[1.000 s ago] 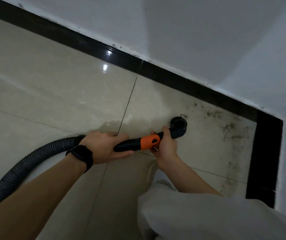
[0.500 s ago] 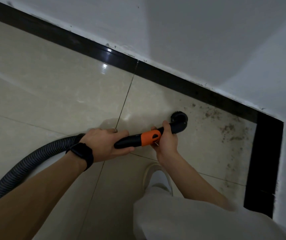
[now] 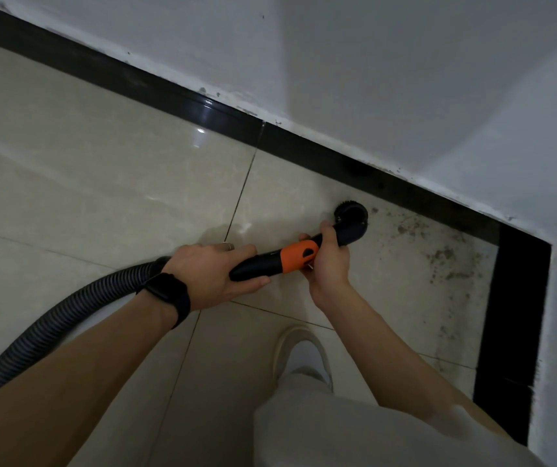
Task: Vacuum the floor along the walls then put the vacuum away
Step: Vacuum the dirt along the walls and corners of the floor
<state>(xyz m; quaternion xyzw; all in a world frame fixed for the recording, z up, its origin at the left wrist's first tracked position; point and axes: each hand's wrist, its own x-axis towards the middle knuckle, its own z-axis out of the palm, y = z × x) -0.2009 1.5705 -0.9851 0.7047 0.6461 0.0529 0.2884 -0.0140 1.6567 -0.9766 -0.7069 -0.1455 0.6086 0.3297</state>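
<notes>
As the brush head point(image 3: 351, 221) moves closer to the skirting point(image 3: 304, 144), edge vacuuming is under way.
Left grip point(image 3: 209, 274) holds the black handle point(image 3: 255, 268); right grip point(image 3: 330, 264) holds the neck behind the brush head, which sits on the floor point(image 3: 101, 183). Dirt point(image 3: 445, 257) toward the corner remains uncollected.

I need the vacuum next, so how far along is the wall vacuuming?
The tile left of the brush head looks clean. Left hand and right hand grip the nozzle, its brush head on the floor near the skirting. Dark dirt toward the corner remains, then the vacuum must be put away.
</notes>
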